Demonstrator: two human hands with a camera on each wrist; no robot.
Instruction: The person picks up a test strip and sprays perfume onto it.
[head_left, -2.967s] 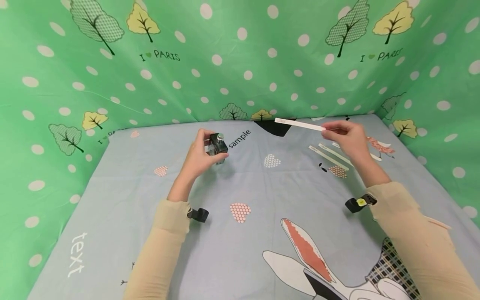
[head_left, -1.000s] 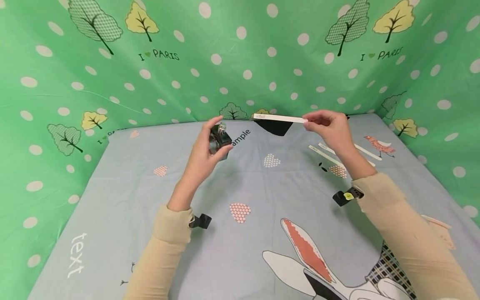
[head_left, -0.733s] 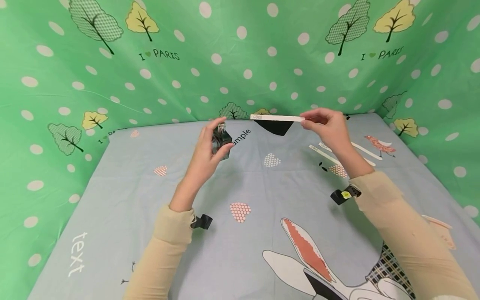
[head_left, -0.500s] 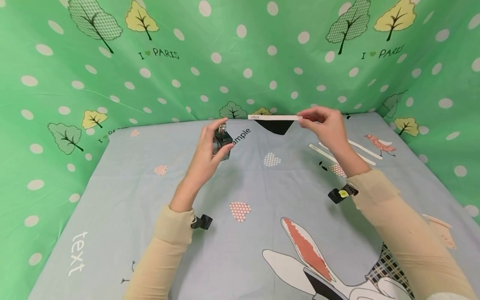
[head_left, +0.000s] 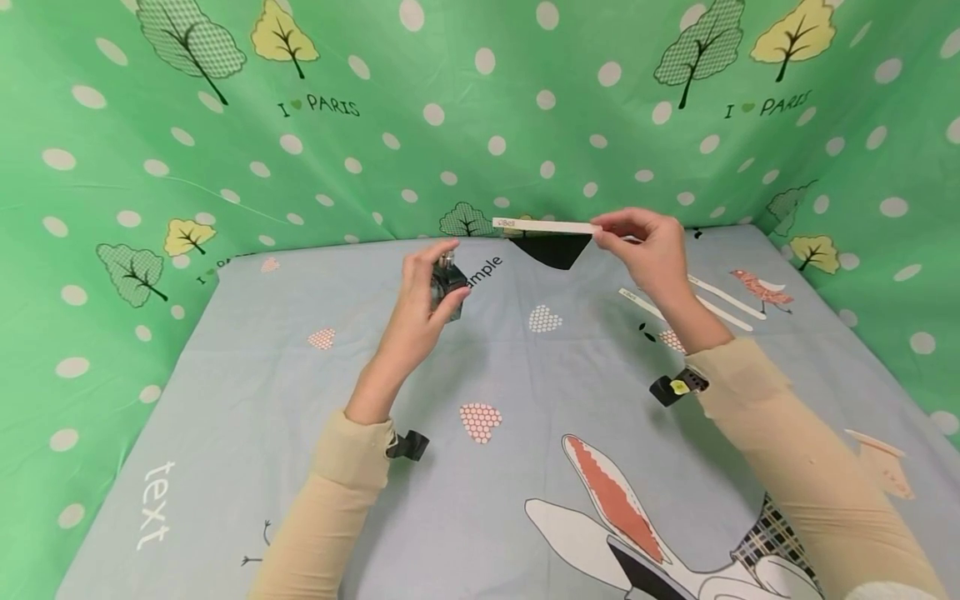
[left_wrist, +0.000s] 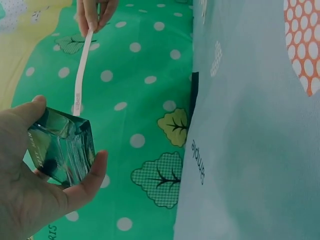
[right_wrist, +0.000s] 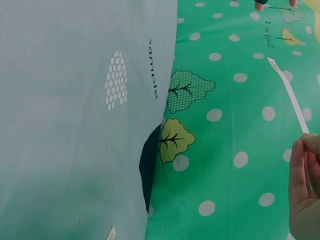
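Observation:
My left hand [head_left: 414,317] grips a dark green glass perfume bottle [head_left: 451,287] above the table. Its index finger lies at the bottle's sprayer top [head_left: 447,258], and the thumb is on the near side. In the left wrist view the bottle [left_wrist: 62,147] shows clear, square-edged glass. Between the fingertips of my right hand [head_left: 651,250] is one end of a white perfume test strip [head_left: 543,226]. The strip's printed end points left toward the bottle, a short gap away. In the right wrist view the strip [right_wrist: 292,97] appears slightly bent near its printed end.
Several more test strips [head_left: 726,312] lie on the table at the right, partly hidden behind my right hand and forearm. A grey-blue printed cloth [head_left: 510,367] covers the table. Green dotted curtain [head_left: 480,117] hangs along the back and both sides.
My right hand has carried its strip left toward the bottle. My left hand has lifted slightly, and its index finger has come over the sprayer top.

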